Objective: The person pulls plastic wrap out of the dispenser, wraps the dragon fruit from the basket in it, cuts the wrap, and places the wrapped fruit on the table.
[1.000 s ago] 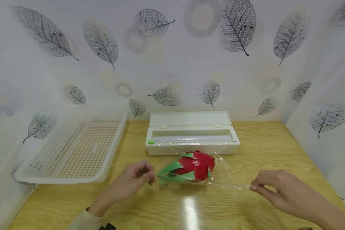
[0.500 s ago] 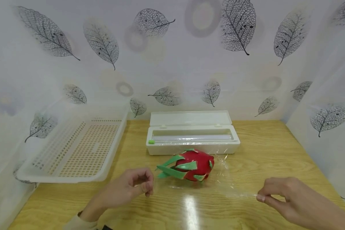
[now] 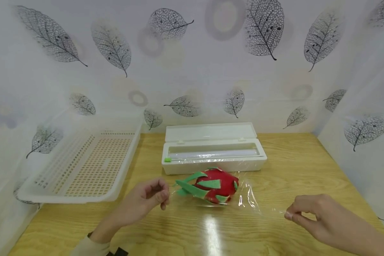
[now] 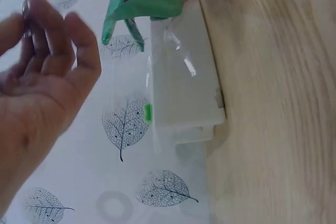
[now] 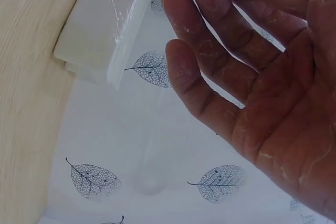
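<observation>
A red dragon fruit (image 3: 216, 186) with green leaf tips lies on its side in front of the white cling film box. Clear cling film (image 3: 251, 199) stretches around it between both hands; whether it passes over or under the fruit I cannot tell. To the fruit's left, my left hand (image 3: 145, 202) pinches one film corner between thumb and fingers. My right hand (image 3: 323, 220) pinches the opposite corner, farther out on the right. In the right wrist view the right hand (image 5: 252, 77) hides its own pinch. The left wrist view shows the left hand (image 4: 47, 61) beside the leaf tips.
Behind the fruit, the cling film box (image 3: 214, 166) has its lid raised, with a film roll inside and a green slider (image 3: 168, 159) on its edge. A white perforated basket (image 3: 118, 185) sits at the left. Leaf-patterned sheeting (image 3: 192, 71) surrounds the wooden table (image 3: 291, 163).
The dragon fruit has turned, showing different green leaf tips on its near side. My right hand has moved slightly right and nearer, still pinching the film. The left hand has shifted only a little.
</observation>
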